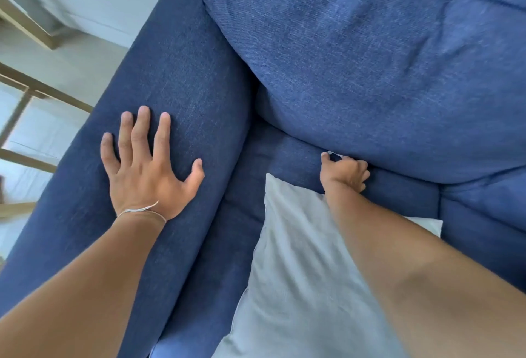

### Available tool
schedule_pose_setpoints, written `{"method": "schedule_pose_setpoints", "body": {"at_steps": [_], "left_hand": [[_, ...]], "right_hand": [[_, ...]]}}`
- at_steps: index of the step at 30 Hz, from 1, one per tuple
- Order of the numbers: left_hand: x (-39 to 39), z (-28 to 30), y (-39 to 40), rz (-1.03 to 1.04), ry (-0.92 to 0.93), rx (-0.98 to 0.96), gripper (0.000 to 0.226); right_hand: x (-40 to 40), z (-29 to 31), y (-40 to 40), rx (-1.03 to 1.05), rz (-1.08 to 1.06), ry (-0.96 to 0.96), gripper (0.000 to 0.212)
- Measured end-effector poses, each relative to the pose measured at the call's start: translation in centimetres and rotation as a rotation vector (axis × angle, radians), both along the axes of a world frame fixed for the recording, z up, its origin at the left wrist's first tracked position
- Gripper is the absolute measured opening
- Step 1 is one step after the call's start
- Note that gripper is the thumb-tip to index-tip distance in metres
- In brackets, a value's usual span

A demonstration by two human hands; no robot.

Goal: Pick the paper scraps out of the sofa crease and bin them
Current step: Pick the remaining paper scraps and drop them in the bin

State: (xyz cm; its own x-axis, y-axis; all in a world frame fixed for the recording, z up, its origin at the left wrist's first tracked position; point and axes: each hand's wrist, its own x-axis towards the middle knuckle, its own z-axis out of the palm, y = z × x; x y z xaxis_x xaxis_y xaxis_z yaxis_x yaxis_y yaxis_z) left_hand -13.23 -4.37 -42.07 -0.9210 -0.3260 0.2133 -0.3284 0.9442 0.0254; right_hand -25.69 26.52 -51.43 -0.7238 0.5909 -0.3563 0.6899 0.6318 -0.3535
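Note:
I look down on a dark blue sofa. My left hand [148, 164] lies flat on the sofa's armrest [182, 78], fingers spread, holding nothing. My right hand [343, 172] reaches into the crease [398, 178] between the seat and the big back cushion [370, 72]. Its fingers are curled, and a small white paper scrap [331, 153] shows at the fingertips, pinched between thumb and forefinger. The rest of the scrap is hidden by the fingers and the cushion. No bin is in view.
A pale grey pillow [293, 258] lies on the seat [469, 229] under my right forearm. To the left of the sofa stand a gold-coloured metal frame [42, 90] with glass, a light floor and a white wall.

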Motion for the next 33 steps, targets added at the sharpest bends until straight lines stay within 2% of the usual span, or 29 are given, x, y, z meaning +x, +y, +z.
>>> {"method": "schedule_pose_setpoints", "body": {"at_steps": [3, 6, 18, 22, 28, 33], "left_hand": [[-0.1, -0.2, -0.1, -0.004, 0.024, -0.01, 0.091], [-0.2, -0.4, -0.2, -0.013, 0.037, -0.032, 0.09], [-0.4, -0.8, -0.5, -0.019, 0.029, -0.045, 0.091], [-0.3, -0.5, -0.3, -0.02, 0.018, -0.011, 0.091], [-0.1, 0.3, 0.0, -0.019, -0.011, 0.015, 0.087], [4.0, 2.3, 0.3, -0.073, -0.067, 0.16, 0.072]], "right_hand": [[-0.9, -0.1, -0.2, -0.028, -0.159, 0.022, 0.046], [-1.5, -0.3, 0.2, -0.027, -0.219, -0.015, 0.048], [-1.5, -0.3, 1.0, -0.111, -0.177, -0.036, 0.041], [-0.1, 1.2, 0.8, -0.224, -0.074, 0.032, 0.024], [4.8, 4.5, -0.5, -0.364, 0.192, 0.18, 0.017], [10.8, 7.6, -4.0, -0.441, 0.375, 0.326, 0.014]]}}
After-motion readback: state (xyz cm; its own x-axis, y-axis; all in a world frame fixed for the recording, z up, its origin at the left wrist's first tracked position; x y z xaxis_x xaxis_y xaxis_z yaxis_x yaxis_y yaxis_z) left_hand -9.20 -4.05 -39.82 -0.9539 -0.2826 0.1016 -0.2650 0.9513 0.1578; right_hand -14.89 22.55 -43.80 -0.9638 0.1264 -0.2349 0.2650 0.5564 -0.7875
